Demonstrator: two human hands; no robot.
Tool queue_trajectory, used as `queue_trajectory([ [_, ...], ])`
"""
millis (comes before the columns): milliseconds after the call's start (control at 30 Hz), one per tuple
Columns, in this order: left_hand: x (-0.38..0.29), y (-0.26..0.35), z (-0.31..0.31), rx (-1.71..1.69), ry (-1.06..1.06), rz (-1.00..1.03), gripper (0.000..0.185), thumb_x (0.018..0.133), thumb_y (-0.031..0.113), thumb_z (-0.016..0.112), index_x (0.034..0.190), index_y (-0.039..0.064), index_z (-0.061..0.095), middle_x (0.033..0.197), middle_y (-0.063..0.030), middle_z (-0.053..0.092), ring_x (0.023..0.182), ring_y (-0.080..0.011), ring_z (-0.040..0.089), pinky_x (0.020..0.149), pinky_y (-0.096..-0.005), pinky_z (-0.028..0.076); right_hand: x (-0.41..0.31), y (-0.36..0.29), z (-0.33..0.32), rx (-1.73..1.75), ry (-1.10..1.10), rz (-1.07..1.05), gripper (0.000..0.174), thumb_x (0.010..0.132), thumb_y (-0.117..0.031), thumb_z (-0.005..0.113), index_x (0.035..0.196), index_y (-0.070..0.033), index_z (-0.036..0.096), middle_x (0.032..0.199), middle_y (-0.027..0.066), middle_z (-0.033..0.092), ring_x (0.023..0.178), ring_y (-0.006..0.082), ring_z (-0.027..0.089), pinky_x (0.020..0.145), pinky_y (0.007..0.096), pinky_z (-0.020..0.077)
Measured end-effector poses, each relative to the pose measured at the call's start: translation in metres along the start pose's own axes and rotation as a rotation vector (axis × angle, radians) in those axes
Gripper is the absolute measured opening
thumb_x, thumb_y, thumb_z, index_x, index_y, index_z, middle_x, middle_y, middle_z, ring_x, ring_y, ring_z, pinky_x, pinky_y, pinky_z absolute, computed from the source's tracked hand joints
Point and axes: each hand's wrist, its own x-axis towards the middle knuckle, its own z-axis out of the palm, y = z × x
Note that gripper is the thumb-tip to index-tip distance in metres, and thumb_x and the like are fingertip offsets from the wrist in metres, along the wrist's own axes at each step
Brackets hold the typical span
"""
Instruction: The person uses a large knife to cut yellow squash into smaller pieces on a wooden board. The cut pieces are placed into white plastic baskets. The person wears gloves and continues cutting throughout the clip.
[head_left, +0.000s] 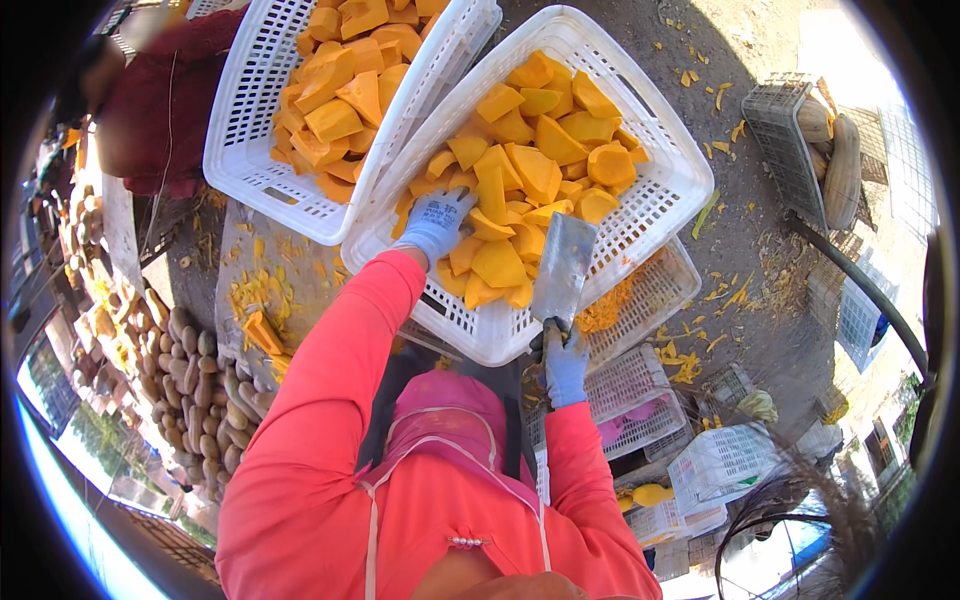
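Observation:
My left hand (439, 223), in a pale blue work glove, rests on cut orange pumpkin chunks (534, 172) at the near left side of a white perforated plastic crate (667, 187). Its fingertips curl down among the pieces, so whether they grip one is hidden. In my right hand (564, 364), also gloved, is the dark handle of a cleaver (564, 262). The cleaver's broad metal blade points away from me, over the crate's near right part. Peeled, blocky chunks lie heaped across the crate's floor.
Another white crate (281, 196) of chunks stands to the left. Shredded pumpkin (606, 309) lies in a lower crate (660, 292). Peel scraps (262, 292) litter the surface at left. Whole pumpkins (199, 382) are piled beyond; a grey crate (784, 150) holds more at right.

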Motion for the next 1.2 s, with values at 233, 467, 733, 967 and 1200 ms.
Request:
queue_trajectory([
  [233,0.016,0.028,-0.018,-0.037,0.275,0.018,0.051,0.084,0.014,0.062,0.135,0.017,0.057,0.146,-0.0153,0.049,0.126,-0.0344,0.053,0.103,-0.0499,0.044,0.013,0.036,-0.003,-0.244,0.086,-0.332,0.02,0.091,-0.018,0.062,0.094,0.001,0.064,0.064,0.0105,0.061,0.054,0.0203,0.06,0.052,0.0362,0.046],
  [467,0.159,0.074,-0.077,-0.105,0.38,-0.086,0.064,0.084,0.013,0.068,0.144,0.018,0.047,0.144,-0.0175,0.05,0.122,-0.0377,0.057,0.101,-0.0462,0.048,0.01,0.034,0.005,-0.27,0.098,-0.379,0.021,0.092,-0.016,0.061,0.101,0.002,0.065,0.068,0.0131,0.066,0.059,0.023,0.064,0.057,0.0377,0.0483],
  [733,0.207,0.076,-0.084,0.21,0.053,-0.21,0.053,0.084,0.029,0.07,0.134,0.017,0.056,0.132,-0.015,0.058,0.119,-0.034,0.059,0.099,-0.0455,0.049,0.001,0.014,0.004,-0.208,-0.002,-0.293,0.033,0.092,-0.013,0.056,0.121,0.001,0.064,0.08,0.0185,0.067,0.068,0.0255,0.066,0.064,0.0378,0.0518],
  [967,0.173,0.065,-0.075,-0.289,0.258,-0.185,0.04,0.082,0.019,0.071,0.119,0.007,0.062,0.115,-0.0133,0.066,0.108,-0.0314,0.066,0.091,-0.0416,0.053,0.002,0.01,0.003,-0.256,-0.027,-0.295,0.032,0.093,-0.016,0.057,0.12,-0.001,0.064,0.076,0.0177,0.068,0.068,0.0312,0.068,0.066,0.0419,0.0529],
  [1200,0.03,0.045,-0.046,-2.276,-0.058,-0.054,0.039,0.082,0.0,0.063,0.12,-0.004,0.057,0.118,-0.0188,0.065,0.114,-0.0421,0.063,0.103,-0.054,0.052,0.002,0.007,0.01,-0.401,0.101,-0.36,0.032,0.092,-0.02,0.057,0.115,0.001,0.066,0.078,0.0218,0.069,0.075,0.0378,0.07,0.067,0.0446,0.0531],
])
